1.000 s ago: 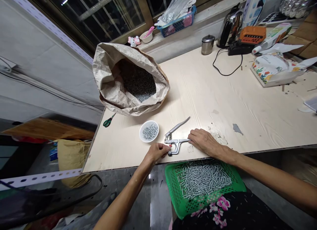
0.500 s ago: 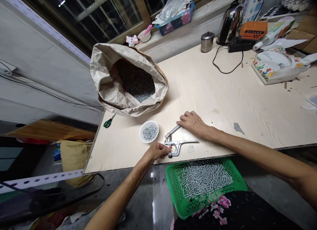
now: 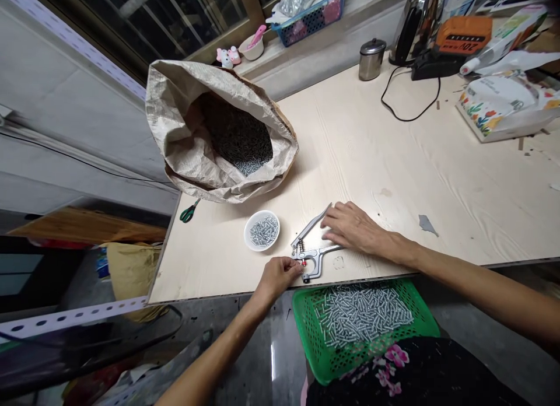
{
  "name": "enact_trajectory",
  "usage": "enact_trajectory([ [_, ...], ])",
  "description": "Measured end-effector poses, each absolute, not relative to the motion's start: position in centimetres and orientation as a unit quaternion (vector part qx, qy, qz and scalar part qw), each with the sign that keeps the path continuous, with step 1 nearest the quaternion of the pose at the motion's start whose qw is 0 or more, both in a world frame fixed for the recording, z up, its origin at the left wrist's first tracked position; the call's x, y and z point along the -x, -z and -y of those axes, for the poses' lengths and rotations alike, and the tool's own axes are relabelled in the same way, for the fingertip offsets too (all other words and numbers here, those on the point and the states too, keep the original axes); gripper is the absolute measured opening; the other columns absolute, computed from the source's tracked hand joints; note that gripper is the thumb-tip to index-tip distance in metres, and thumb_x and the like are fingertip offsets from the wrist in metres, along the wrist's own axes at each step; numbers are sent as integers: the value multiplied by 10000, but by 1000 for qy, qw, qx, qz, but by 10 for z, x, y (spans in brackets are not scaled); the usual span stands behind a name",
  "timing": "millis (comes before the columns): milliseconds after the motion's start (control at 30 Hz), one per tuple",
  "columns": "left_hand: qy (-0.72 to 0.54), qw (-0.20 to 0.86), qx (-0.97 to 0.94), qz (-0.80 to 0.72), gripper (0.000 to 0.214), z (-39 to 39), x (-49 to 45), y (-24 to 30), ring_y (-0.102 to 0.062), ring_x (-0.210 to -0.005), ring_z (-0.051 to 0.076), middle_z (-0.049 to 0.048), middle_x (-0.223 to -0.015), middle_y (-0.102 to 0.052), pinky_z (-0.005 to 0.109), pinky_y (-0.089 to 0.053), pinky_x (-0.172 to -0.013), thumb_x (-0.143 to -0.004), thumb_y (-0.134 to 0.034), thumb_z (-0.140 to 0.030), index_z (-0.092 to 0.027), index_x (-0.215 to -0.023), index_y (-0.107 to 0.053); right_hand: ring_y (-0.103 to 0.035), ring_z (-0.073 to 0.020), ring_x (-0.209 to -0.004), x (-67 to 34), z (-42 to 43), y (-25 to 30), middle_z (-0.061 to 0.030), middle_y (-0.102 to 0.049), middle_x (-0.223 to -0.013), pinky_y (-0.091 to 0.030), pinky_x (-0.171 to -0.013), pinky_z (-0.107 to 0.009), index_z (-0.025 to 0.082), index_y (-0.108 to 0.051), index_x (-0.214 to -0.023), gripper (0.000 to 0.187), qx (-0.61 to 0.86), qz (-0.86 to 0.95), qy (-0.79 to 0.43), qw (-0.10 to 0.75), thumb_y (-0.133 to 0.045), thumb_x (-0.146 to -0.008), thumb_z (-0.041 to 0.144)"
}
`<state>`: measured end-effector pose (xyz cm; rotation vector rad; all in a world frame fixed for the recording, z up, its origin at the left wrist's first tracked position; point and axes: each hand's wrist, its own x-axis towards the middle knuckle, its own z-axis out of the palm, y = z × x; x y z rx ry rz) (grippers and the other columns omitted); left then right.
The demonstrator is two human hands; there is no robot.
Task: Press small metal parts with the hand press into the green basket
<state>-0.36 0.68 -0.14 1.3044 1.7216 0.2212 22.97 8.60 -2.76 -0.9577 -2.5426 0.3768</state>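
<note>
Both hands (image 3: 277,275) (image 3: 350,228) touch the pliers (image 3: 312,255)

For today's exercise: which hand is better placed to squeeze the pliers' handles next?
Right, probably: the right hand lies across the open handles of the snap pliers; the left hand pinches at their head.

- Pale wood-grain table (image 3: 394,155), scuffed in places.
- Open paper sack (image 3: 184,143) at the back left, holding small dark metal parts.
- Green-handled scissors (image 3: 189,212) at the left edge, just in front of the sack.
- 1 round white dish (image 3: 261,230) of small metal pieces, near the front.
- Metal hand pliers (image 3: 311,255) just right of the dish, handles spread.
- Grey scrap (image 3: 426,224) further right.
- Steel canister (image 3: 371,59), kettle (image 3: 417,24) and looping black cord (image 3: 409,117) at the back.
- Floral packet (image 3: 499,105) at the far right.
</note>
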Motion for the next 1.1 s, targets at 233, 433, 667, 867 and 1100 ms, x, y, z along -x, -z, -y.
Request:
enact_trajectory([
  [233, -184, 143, -787, -571, 188, 60, -44, 10, -563, -1125, 229, 106, -1167, -637, 420, -494, -947, -894, -459, -146, -173, -932, -642, -473, -197, -860, -245, -65, 36, -46, -587, -917, -305, -729, -326, 183, -600, -904, 141, 309, 922, -193, 133, -562, -895, 319],
  [433, -185, 42, -806, -561, 284, 80, -56, 46, -439, -1305, 248, 147, -1339, -528, 461, -468, -1028, -870, -411, -16, -148, -1059, -576, -480, -179, -811, -234, -75, 43, -33, -600, -871, -276, -723, -316, 180, -580, -855, 107, 297, 931, -186, 105, -524, -916, 247],
  [667, -175, 35, -818, -546, 260, 76, -51, 43, -413, -1326, 254, 179, -1336, -526, 432, -470, -1036, -864, -436, -15, -123, -1067, -556, -486, -173, -798, -228, -92, 31, -27, -616, -870, -249, -695, -313, 191, -597, -822, 178, 301, 932, -177, 99, -514, -927, 309],
  [867, -186, 27, -809, -558, 254, 77, -55, 44, -431, -1313, 252, 171, -1334, -528, 453, -476, -1025, -880, -431, -38, -140, -1084, -542, -459, -213, -897, -214, -114, 35, -46, -619, -989, -258, -695, -322, 225, -588, -1065, 175, 321, 934, -59, 143, -464, -942, 219],
  [1100, -184, 37, -810, -556, 239, 77, -54, 41, -435, -1311, 239, 159, -1338, -530, 449, -472, -1031, -888, -426, -42, -154, -1062, -545, -448, -201, -827, -186, -166, 34, -64, -593, -909, -287, -703, -334, 174, -605, -837, 203, 281, 957, 10, 70, -438, -914, 88],
])
